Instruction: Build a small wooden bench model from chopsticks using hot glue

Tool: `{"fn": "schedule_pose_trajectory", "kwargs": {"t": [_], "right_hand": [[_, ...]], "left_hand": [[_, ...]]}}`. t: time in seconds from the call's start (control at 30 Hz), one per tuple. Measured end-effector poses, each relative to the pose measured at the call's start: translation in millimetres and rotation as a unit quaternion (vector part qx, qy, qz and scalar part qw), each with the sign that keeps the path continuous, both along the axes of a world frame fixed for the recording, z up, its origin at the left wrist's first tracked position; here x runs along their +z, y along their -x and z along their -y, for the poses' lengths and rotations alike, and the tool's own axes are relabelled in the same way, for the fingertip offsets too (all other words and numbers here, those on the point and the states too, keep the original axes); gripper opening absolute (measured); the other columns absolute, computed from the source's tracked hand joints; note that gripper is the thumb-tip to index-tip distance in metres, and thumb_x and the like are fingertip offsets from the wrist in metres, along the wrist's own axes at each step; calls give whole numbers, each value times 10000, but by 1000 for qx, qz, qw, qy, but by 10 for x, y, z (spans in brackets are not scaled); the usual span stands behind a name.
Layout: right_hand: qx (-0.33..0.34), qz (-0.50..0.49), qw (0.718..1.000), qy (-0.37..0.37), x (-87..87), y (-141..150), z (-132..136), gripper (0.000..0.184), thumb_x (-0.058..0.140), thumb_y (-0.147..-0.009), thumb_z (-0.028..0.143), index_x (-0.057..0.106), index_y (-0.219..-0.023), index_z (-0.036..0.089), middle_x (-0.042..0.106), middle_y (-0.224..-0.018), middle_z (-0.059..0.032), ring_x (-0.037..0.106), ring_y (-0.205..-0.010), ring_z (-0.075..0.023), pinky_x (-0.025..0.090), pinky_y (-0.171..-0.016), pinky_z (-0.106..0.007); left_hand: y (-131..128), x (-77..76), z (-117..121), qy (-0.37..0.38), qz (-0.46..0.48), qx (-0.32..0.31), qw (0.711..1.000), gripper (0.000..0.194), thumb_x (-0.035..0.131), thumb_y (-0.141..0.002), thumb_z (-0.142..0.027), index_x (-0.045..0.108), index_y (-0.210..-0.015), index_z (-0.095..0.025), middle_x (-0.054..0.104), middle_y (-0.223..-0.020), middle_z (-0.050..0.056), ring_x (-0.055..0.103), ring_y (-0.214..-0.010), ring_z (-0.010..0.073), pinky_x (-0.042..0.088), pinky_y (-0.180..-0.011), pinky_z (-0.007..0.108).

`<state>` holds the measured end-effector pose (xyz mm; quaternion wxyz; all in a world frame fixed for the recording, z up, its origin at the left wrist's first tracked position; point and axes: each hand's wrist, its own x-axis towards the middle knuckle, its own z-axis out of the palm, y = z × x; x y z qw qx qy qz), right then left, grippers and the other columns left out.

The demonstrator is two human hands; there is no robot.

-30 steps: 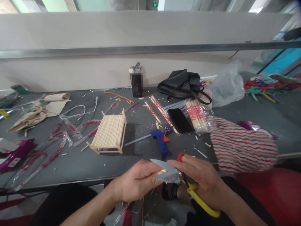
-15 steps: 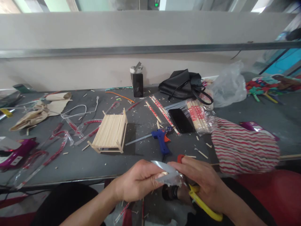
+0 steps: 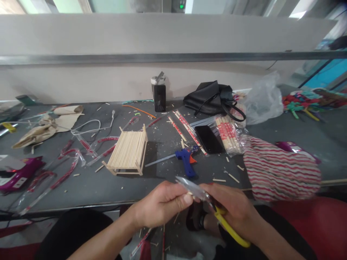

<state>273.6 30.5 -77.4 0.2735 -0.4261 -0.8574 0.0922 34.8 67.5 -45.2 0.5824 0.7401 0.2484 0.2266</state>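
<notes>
My right hand (image 3: 234, 209) is wrapped round the yellow handle of a pair of scissors (image 3: 233, 229). Their blades point up and left, over the table's front edge. My left hand (image 3: 162, 204) pinches a short piece of wooden stick (image 3: 190, 195) between thumb and finger, right by the blades; most of the piece is hidden. Beyond my hands stands a small bed-like frame (image 3: 127, 150) of pale sticks with corner posts. A blue glue gun (image 3: 186, 162) lies to its right, a glue stick (image 3: 161, 160) extending from its rear.
A black phone (image 3: 208, 139) lies beside packed chopsticks (image 3: 230, 133). Farther back are a black bag (image 3: 208, 95) and a bottle with another phone (image 3: 159, 98) before it. A striped cloth (image 3: 282, 169) sits right; plastic wrappers (image 3: 72, 162) and stick scraps are scattered left.
The scissor blades, wider apart before, have come closer together, and the yellow handle has shifted slightly left. My left hand stays in nearly the same place, still pinching the stick.
</notes>
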Motion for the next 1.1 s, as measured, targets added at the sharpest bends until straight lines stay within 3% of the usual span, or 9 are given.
{"fn": "schedule_pose_trajectory", "kwargs": {"t": [0.13,0.2,0.27,0.37,0.6,0.83,0.97,1.1], "right_hand": [[-206,45,978,0,-62,-99,-139,340,497,-857,223,616,-1176,209,735,-922,-60,701,-766,-201,527,-665,-288],[-298,94,948,55,-86,-147,-211,375,537,-845,313,618,-1195,205,741,-859,-60,708,-718,-234,513,-592,-306],[-336,141,924,116,-105,-175,-256,421,553,-831,353,611,-1219,200,741,-804,-64,713,-700,-261,496,-556,-318],[-337,170,912,158,-128,-179,-273,455,530,-843,357,584,-1262,190,746,-829,-88,717,-728,-273,487,-570,-321],[-297,144,928,171,-80,-109,-344,532,513,-844,270,487,-1357,134,730,-909,-99,694,-779,-231,485,-659,-302],[-292,200,926,131,10,69,-378,559,520,-864,265,432,-1397,120,703,-1106,-150,668,-986,-249,476,-811,-312],[-310,240,912,121,64,110,-368,446,547,-844,327,591,-1268,197,742,-944,-149,698,-847,-312,472,-709,-373],[-323,245,906,119,107,77,-395,369,588,-816,380,665,-1152,248,744,-817,-103,698,-739,-290,452,-624,-336]], "left_hand": [[-69,37,69,29,-25,9,999,383,389,-973,-414,655,-975,-139,484,-688,-16,414,-624,98,352,-600,213],[-98,23,129,86,-5,9,996,377,390,-970,-426,625,-964,-132,454,-674,-25,394,-609,91,337,-565,204],[-114,-9,195,146,26,14,989,373,401,-963,-442,598,-960,-126,437,-645,-33,369,-571,82,312,-520,197],[-111,-75,289,209,70,23,975,377,462,-930,-473,589,-972,-121,411,-568,-57,350,-486,69,284,-465,198],[6,-231,419,313,99,94,940,356,637,-816,-411,673,-988,-101,419,-537,-65,309,-447,46,202,-431,201],[197,-167,523,356,130,113,919,322,638,-810,-362,591,-1035,-136,631,-698,11,406,-413,43,239,-385,186],[297,-149,664,354,162,169,905,282,670,-797,-385,550,-886,-145,651,-663,15,317,-327,17,128,-316,179],[381,-154,812,385,186,237,873,273,669,-798,-394,573,-881,-152,502,-495,-74,172,-314,6,66,-321,181]]}}
